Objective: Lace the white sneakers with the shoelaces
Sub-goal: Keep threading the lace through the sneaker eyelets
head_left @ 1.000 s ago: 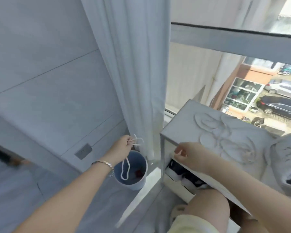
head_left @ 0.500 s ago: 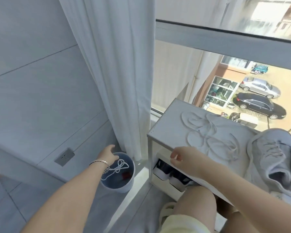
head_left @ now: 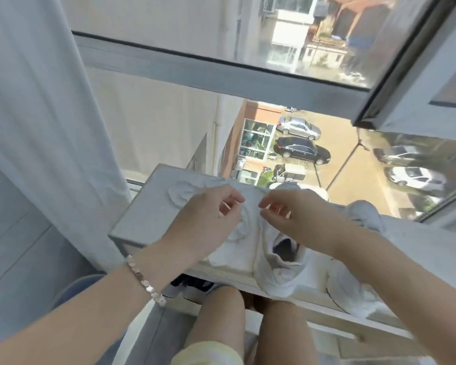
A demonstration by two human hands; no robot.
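Shelf top (head_left: 142, 214): white board, smooth and matt; painted wood or laminate, I cannot tell.
Shoelaces (head_left: 181, 192): white cord, matt, it looks like cloth; near the far left corner of the shelf top.
Sneaker (head_left: 279, 275): white soft upper, matt and creased, with dark lining; at the near edge.
Curtain (head_left: 37, 127): thin white cloth, matt, in soft folds.
Window frame (head_left: 195, 72): grey, smooth, dull sheen, it looks like metal.
Window glass (head_left: 313, 35): glossy, with reflections.
Bracelet (head_left: 142, 279): small pale beads, pearly and shiny.

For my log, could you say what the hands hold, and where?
The left hand and right hand seem to pinch a white shoelace; where is unclear.
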